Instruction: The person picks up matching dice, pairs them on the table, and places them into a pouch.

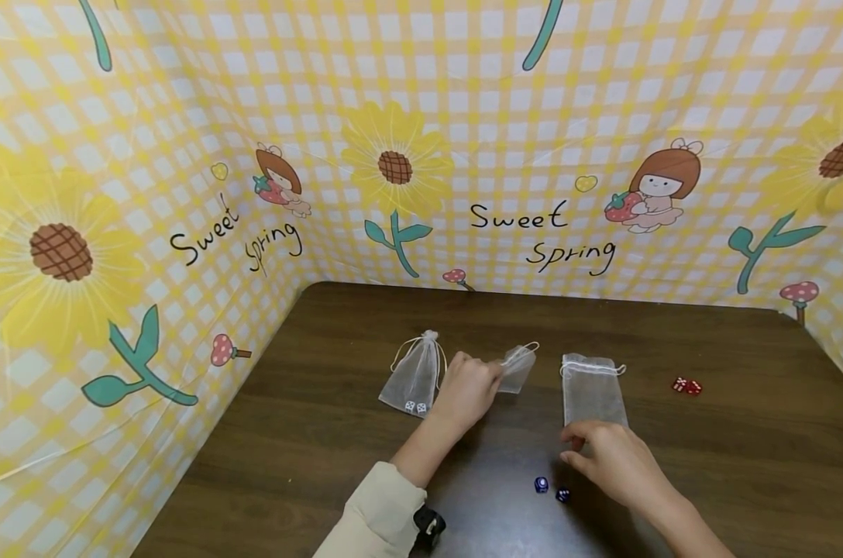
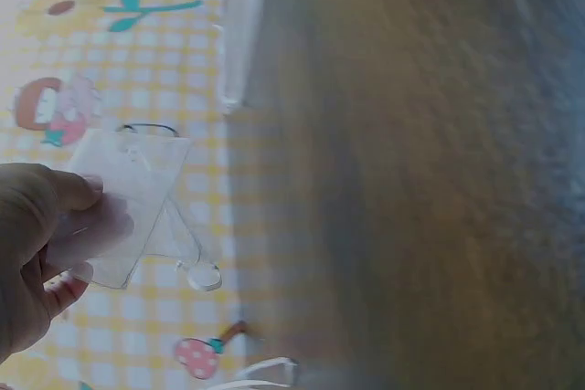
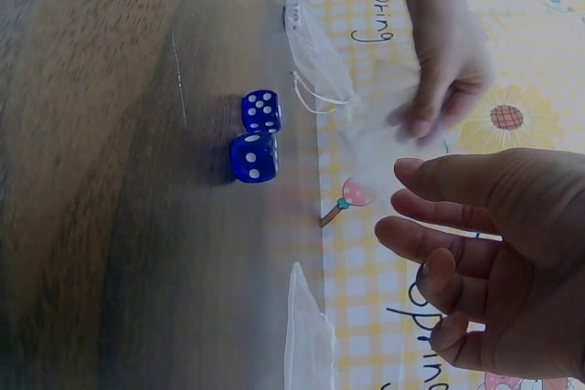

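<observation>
Brown table [image 1: 289, 434]: left fingers [image 2: 78, 191] pinch sheer bag [image 1: 517, 373], right fingers [image 3: 425, 237] parted.

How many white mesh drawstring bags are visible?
3: a first white mesh drawstring bag left of the left hand, a second bag pinched in it, a third bag beyond the right hand. More could be hidden under the hands.

Sheer drawstring pouch [image 1: 517, 372], flat, pinched in left hand [image 1: 469, 390], two blue dice [image 1: 541, 485] close together

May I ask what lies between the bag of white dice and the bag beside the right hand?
In the head view, the left hand shows there, holding another mesh bag.
</observation>
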Action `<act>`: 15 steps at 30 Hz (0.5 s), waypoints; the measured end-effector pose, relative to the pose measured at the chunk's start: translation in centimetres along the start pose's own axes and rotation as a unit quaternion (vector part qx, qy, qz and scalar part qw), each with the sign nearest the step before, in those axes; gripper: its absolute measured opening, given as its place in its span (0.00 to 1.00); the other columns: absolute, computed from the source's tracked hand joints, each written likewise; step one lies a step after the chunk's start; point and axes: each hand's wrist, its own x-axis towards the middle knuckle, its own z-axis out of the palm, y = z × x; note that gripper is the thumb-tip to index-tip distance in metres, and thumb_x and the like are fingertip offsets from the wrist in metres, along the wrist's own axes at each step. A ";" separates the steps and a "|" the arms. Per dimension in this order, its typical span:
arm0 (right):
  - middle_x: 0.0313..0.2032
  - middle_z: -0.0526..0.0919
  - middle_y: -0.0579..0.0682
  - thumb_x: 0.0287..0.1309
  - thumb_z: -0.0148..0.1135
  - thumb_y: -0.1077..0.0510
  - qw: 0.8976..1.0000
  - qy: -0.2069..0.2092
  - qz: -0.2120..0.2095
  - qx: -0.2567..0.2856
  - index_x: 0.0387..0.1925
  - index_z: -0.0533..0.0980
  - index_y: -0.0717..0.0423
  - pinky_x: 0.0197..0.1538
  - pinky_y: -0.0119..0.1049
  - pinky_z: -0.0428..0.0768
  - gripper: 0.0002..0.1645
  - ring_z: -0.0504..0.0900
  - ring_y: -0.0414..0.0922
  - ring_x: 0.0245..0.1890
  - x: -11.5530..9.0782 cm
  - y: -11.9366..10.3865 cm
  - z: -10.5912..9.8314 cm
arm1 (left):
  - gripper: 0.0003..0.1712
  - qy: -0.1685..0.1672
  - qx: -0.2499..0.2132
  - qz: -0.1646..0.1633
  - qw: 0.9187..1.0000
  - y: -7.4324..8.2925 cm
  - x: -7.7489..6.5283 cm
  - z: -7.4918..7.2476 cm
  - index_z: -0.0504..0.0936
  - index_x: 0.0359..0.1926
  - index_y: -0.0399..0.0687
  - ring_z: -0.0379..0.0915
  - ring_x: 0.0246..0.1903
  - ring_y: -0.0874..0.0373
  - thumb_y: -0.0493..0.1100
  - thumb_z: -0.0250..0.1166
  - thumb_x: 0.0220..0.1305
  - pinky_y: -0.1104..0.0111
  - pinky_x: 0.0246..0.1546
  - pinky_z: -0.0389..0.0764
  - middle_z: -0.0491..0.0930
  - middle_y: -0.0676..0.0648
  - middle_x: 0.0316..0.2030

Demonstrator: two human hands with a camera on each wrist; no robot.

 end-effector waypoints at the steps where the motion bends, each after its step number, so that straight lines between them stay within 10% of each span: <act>1: 0.23 0.78 0.33 0.41 0.73 0.58 1.000 -0.001 0.001 0.001 0.28 0.80 0.47 0.28 0.38 0.74 0.09 0.78 0.39 0.26 0.0 0.0 0.0 | 0.02 0.003 -0.002 0.002 1.000 0.1 0.0 -0.3 0.85 0.31 0.53 0.78 0.24 0.62 0.43 0.66 0.55 0.69 0.34 0.69 0.83 0.55 0.25; 15: 0.23 0.77 0.34 0.44 0.71 0.58 1.000 0.007 0.006 0.008 0.28 0.81 0.47 0.26 0.37 0.72 0.07 0.76 0.37 0.24 0.1 0.1 -0.1 | 0.04 0.071 -0.017 0.067 0.995 1.8 -1.8 -4.3 0.85 0.32 0.54 0.74 0.20 0.63 0.39 0.67 0.53 0.69 0.33 0.68 0.81 0.55 0.22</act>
